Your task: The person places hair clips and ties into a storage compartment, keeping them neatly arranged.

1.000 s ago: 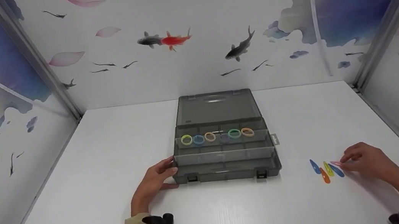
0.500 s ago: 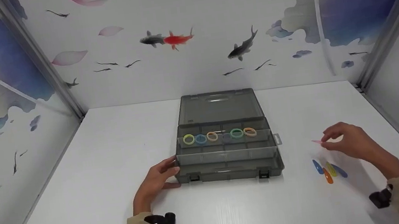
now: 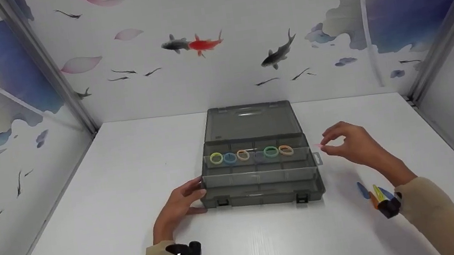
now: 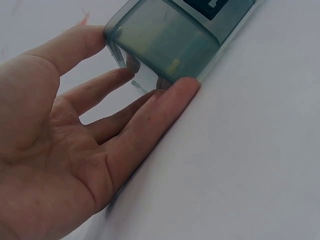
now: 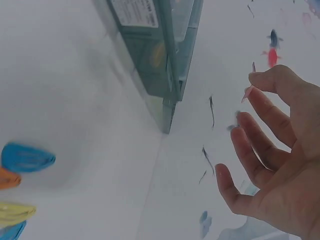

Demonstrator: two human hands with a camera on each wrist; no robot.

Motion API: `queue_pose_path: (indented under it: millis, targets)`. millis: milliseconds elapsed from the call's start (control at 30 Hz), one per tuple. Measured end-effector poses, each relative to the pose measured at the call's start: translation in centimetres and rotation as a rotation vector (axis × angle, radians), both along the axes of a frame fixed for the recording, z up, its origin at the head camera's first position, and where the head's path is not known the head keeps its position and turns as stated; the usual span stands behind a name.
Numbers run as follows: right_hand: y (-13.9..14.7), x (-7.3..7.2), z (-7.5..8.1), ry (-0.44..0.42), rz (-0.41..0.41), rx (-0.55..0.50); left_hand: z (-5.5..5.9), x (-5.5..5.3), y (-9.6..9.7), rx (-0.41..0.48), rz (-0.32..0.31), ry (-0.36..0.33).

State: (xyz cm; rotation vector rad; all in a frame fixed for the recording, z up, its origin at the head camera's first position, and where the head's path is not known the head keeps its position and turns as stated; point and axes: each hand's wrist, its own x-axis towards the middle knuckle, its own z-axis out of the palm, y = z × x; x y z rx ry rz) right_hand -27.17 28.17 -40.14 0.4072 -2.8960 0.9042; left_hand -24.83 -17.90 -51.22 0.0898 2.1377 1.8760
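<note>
In the head view my left hand (image 3: 178,206) holds the near left corner of an open, smoky grey plastic compartment box (image 3: 263,199). Its fingers spread around that corner in the left wrist view. To the right of the box is my right hand (image 3: 352,144), raised above the table. Thumb and index finger pinch a small pink snap hair clip (image 5: 246,94); the other fingers are loosely bent. Below that arm lie a blue hair clip (image 3: 362,190), a yellow clip (image 3: 378,192), an orange clip (image 3: 373,200) and another blue clip (image 3: 387,192), partly covered by the wrist camera.
Several coloured rings, among them a yellow ring (image 3: 216,158) and a green ring (image 3: 271,151), sit in a row in the box's compartments. The lid (image 3: 251,122) lies back toward the rear wall (image 3: 238,82). A white table (image 3: 243,248) carries everything.
My right hand has lifted the pink hair clip from the group of clips and carried it left and away from me, to beside the box. The left hand stays at the box corner.
</note>
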Motion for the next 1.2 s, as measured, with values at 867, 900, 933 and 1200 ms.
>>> queue_pose_path:
  millis: [867, 900, 933, 1200]
  targets:
    - [-14.0, -4.1, 0.7, 0.03, 0.213, 0.038, 0.3, 0.1, 0.0, 0.003, -0.005, 0.011]
    - [-14.5, -4.2, 0.4, 0.032, 0.218, 0.032, 0.2, 0.1, 0.0, 0.005, -0.004, 0.01]
    - [-14.9, -4.3, 0.2, 0.033, 0.223, 0.024, 0.2, 0.1, 0.0, 0.007, -0.003, 0.01]
    - [-17.8, -4.8, -1.9, -0.011, 0.275, -0.024, 0.1, 0.0, 0.0, 0.023, -0.011, 0.001]
